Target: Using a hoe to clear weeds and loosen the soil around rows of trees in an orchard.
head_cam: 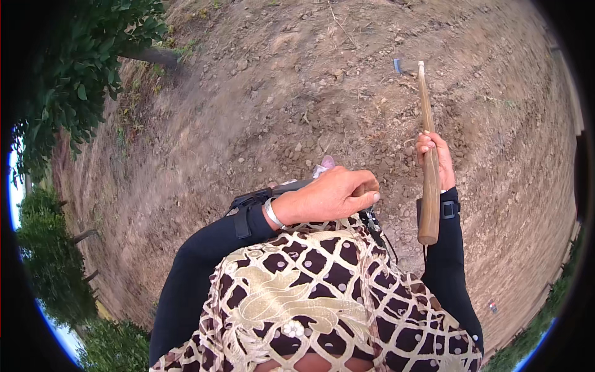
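My right hand point(436, 156) is closed around the wooden handle of a hoe point(431, 181), about midway along it. The thick butt of the handle points back toward me, over my black sleeve. At the far end, the hoe's metal blade point(405, 66) sticks out to the left above the soil. My left hand point(332, 195), with a silver bangle at the wrist, is held in front of my patterned top. Its fingers are curled, with the thumb near the fingertips; whether anything is between them cannot be told.
Dry, cloddy soil point(260, 107) lies all around. A leafy tree point(93, 56) with a low trunk point(155, 56) stands at the upper left, more trees point(51, 260) at the lower left. The tip of a shoe point(327, 162) shows beyond my left hand. A twig lies at the top.
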Action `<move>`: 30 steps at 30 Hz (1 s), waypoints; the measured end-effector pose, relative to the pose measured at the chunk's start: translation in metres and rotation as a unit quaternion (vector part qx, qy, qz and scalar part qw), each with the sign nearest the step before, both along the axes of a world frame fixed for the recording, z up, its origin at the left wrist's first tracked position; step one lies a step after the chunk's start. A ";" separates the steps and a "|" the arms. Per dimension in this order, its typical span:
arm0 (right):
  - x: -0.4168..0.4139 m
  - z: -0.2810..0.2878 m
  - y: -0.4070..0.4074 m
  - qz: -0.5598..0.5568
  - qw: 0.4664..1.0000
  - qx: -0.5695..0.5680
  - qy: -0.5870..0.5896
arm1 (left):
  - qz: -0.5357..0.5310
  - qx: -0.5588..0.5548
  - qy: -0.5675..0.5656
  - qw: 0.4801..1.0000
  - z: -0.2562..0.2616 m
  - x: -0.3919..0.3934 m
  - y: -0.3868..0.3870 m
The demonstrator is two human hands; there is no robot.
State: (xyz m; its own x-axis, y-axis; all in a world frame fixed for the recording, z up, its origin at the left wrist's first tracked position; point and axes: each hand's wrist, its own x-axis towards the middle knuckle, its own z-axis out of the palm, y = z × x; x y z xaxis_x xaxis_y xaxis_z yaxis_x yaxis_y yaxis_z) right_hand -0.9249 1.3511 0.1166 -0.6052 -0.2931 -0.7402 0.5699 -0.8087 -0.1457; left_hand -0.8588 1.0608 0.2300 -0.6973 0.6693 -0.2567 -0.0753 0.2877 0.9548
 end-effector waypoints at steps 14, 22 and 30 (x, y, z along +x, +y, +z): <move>0.088 0.007 0.004 0.088 0.982 0.148 -0.074 | 0.100 -0.067 -0.186 0.975 -0.074 -0.095 -0.030; 0.069 0.013 -0.014 0.176 0.943 0.280 -0.043 | -0.118 -0.035 -0.181 0.976 -0.136 -0.236 0.050; -0.032 0.047 -0.072 0.147 0.950 0.264 -0.071 | -0.253 -0.176 0.131 0.942 -0.257 -0.399 0.023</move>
